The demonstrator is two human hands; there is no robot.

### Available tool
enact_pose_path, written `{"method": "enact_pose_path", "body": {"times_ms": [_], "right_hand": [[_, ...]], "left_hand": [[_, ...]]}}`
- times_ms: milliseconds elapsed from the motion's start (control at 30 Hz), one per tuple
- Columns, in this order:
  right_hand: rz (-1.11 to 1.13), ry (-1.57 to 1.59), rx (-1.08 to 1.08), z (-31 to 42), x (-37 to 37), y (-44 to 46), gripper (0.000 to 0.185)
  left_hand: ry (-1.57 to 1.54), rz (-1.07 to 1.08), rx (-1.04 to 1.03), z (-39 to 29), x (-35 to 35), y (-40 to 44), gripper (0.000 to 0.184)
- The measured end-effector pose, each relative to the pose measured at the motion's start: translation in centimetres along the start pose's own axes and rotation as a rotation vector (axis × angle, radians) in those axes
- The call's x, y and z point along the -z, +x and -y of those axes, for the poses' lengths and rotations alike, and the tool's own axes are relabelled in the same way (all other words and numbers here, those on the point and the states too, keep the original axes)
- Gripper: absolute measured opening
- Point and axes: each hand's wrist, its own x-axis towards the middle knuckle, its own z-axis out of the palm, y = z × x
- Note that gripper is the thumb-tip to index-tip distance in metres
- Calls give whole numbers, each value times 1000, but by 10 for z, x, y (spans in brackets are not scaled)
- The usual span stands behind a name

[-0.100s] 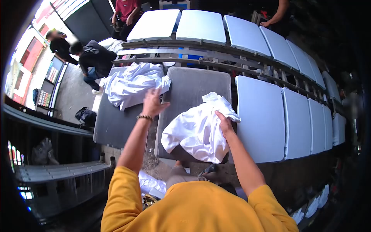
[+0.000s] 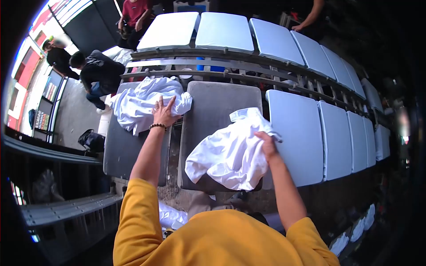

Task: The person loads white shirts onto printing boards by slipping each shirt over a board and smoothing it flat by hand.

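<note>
A crumpled white cloth lies on a bare dark grey padded panel in front of me. My right hand grips its right edge, with the thumb over the fabric and the other fingers partly hidden. A second bunched white cloth rests on the dark panel to the left. My left hand, wearing a beaded bracelet, is at that cloth's right side, its fingers spread on or just over the folds.
White-covered panels continue to the right, with another covered row beyond the metal rails. Several people are around: one in dark clothes at left, one in red, and an arm at the far row. A metal ladder lies lower left.
My left hand has moved left and its fingers have spread at the left cloth. My right hand keeps the other cloth's edge, shifted slightly right. The view has turned a little.
</note>
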Motion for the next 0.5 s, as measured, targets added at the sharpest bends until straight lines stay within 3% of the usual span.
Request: {"method": "enact_pose_path", "body": {"times_ms": [33, 67, 133, 167, 200, 233, 267, 300, 333, 367, 400, 433, 467, 500], "right_hand": [[17, 110, -125, 66, -28, -34, 41], [-55, 67, -98, 100, -27, -43, 39], [-15, 60, 30, 157, -32, -60, 40], [-56, -160, 198, 171, -11, -59, 40], [-57, -371, 279, 202, -16, -72, 40], [-45, -480, 357, 225, -24, -80, 38], [-42, -562, 424, 234, -17, -77, 35], [-57, -649, 448, 247, -16, -81, 38], [-72, -741, 468, 258, -18, -87, 40], [-37, -660, 443, 264, -12, -87, 43], [9, -575, 425, 266, -6, -82, 45], [155, -401, 354, 266, -3, -75, 48], [147, -351, 340, 265, -13, -76, 43], [150, -526, 387, 264, -15, -74, 41]], "left_hand": [[-3, -37, -65, 16, -28, 25, 66], [-9, -73, -136, 31, -66, 52, 49], [-596, -12, -64, 73, -84, 100, 23], [-740, -90, 105, 88, -79, 105, 30], [-1602, -329, -83, 133, -115, 116, 38], [-1585, -228, 48, 191, -108, 109, 47], [-1351, -245, 30, 221, -65, 92, 37], [-887, -320, -82, 235, -3, 58, 29], [-647, -368, -174, 241, 53, 26, 21], [-569, -390, -206, 243, 98, -2, 15], [-734, -331, 79, 241, 112, -16, 11], [-794, -223, -6, 284, 91, -10, 7], [-623, -115, -127, 285, 95, -15, 9], [-545, -114, -148, 250, 118, -23, 17]]}}
